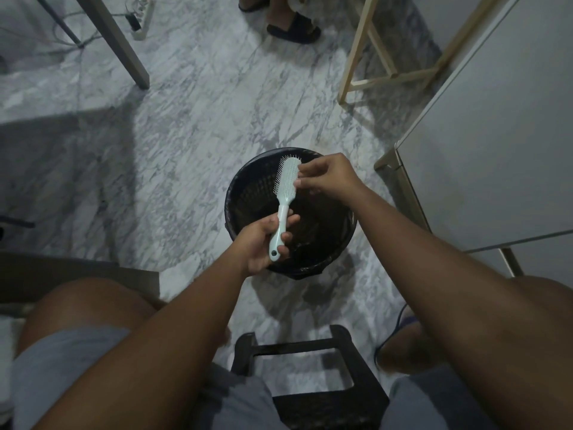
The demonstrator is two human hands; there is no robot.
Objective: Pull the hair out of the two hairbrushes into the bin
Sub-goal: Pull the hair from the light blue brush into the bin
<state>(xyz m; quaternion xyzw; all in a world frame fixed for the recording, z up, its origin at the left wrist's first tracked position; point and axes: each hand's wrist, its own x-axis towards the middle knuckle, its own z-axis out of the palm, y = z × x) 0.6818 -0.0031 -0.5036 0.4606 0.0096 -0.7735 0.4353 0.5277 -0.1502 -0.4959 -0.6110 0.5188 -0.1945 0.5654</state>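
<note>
Black plastic, the stool (310,398) sits closest to me at 6 o'clock, between the person's knees and grey shorts (71,367). Both bare forearms reach up from there toward the middle of my view.

At the bin's 7 o'clock rim the left hand (260,243) wraps its fingers and thumb around the handle of a pale mint hairbrush (286,187). The brush is held over the opening of the bin (238,193), handle toward 6 o'clock and bristled head toward 12.

At the bin's 1 o'clock the right hand (328,178) has its fingers curled, the tips pinching at the right edge of the brush head. Whether any hair sits between them I cannot tell; it is too fine to make out from here.

The bin is round and dark with a dark liner, and it stands on a grey-veined marble floor (192,125).

Farther out, a white cabinet (502,144) fills 3 o'clock, a pale wooden frame (349,72) stands at 1, a sandalled foot (293,27) shows at 12, and a table leg (120,48) with a power strip (143,18) beside it lies toward 11.
</note>
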